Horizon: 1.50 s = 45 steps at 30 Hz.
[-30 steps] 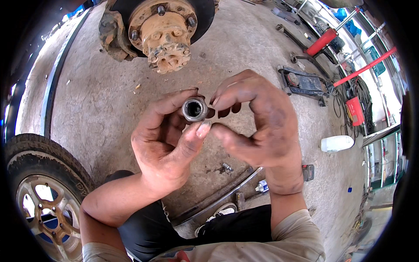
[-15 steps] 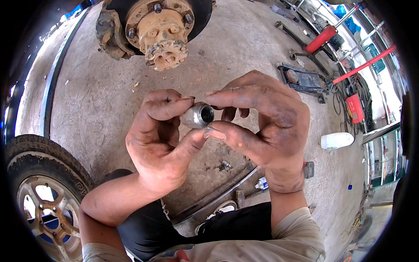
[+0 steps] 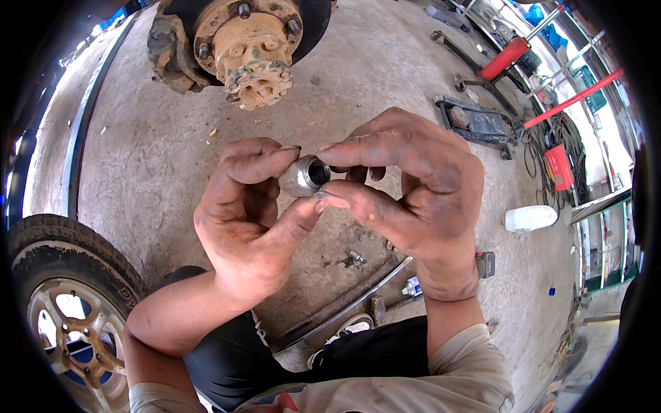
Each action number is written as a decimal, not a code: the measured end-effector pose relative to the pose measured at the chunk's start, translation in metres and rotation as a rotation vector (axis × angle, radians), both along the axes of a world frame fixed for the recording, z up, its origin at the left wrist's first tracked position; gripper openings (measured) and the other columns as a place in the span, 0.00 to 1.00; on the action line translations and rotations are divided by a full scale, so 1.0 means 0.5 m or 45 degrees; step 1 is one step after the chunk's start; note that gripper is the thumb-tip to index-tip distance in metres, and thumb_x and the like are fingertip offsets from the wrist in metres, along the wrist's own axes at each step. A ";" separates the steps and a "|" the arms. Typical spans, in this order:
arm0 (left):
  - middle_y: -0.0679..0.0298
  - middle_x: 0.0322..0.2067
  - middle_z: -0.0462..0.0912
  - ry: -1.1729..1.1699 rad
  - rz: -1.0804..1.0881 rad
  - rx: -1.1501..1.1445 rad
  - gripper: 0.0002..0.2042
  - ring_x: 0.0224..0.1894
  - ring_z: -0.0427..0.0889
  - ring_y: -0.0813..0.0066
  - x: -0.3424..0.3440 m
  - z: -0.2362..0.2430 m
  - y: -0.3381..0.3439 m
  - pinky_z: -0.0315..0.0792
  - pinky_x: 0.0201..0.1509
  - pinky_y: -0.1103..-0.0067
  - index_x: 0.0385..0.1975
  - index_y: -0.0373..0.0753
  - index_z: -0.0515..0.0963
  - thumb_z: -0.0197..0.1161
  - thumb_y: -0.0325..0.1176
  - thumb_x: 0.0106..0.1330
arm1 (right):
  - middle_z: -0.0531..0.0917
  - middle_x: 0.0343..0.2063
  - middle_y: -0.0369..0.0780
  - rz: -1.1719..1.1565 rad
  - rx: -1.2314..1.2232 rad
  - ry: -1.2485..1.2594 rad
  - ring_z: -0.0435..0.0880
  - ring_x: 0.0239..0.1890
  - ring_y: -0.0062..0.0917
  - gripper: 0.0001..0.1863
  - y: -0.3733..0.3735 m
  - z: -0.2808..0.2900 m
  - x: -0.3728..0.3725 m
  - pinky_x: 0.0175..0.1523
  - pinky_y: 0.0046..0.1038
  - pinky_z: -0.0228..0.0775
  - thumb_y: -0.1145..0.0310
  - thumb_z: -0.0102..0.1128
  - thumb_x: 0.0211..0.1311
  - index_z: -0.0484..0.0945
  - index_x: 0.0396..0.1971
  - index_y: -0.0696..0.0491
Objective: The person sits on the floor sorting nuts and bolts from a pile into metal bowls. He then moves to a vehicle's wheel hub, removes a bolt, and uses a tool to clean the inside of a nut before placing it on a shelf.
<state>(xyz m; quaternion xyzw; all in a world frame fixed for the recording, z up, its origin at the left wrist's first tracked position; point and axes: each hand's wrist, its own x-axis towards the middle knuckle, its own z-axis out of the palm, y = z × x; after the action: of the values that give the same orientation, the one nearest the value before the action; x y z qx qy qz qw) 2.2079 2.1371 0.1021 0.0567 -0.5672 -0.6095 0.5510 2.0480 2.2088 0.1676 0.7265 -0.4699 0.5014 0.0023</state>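
Observation:
Between my hands is a small, hollow, silvery metal cylinder (image 3: 297,180), its dark, ridged opening tilted up and to the right. My left hand (image 3: 242,213) pinches the body, forefinger above and thumb below. From the other side, my right hand (image 3: 430,189) closes on the open end, with the forefinger tip at the upper rim and the thumb at the lower one. Both thumb tips meet below the opening. The fingers are stained with dark grime. Just beyond stands a dusty, mud-coloured wheel hub (image 3: 258,51) with bare studs.
A tyre on a spoked wheel (image 3: 76,268) is at lower left. On the concrete floor below my hands lie a small metal fitting (image 3: 357,257), a long bar (image 3: 344,310), a hammer (image 3: 379,311) and a spray can (image 3: 412,287). A floor jack (image 3: 475,122) and a white bottle (image 3: 531,219) are at right.
Both hands and the cylinder have shifted slightly left, and the cylinder's opening is tipped a little more upward. The grip looks the same.

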 end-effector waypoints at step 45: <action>0.58 0.47 0.75 -0.281 -0.305 0.432 0.20 0.42 0.76 0.71 0.005 0.006 0.041 0.71 0.48 0.75 0.55 0.33 0.66 0.48 0.41 0.71 | 0.80 0.23 0.43 -0.102 0.012 -0.317 0.81 0.27 0.33 0.10 -0.024 -0.005 -0.036 0.32 0.31 0.72 0.69 0.64 0.49 0.77 0.29 0.57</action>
<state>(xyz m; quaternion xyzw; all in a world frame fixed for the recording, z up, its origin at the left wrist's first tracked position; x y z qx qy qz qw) 2.2102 2.1576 0.1051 0.1470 -0.5162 -0.7472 0.3918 2.0300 2.1970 0.1652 0.6392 -0.4976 0.5849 -0.0395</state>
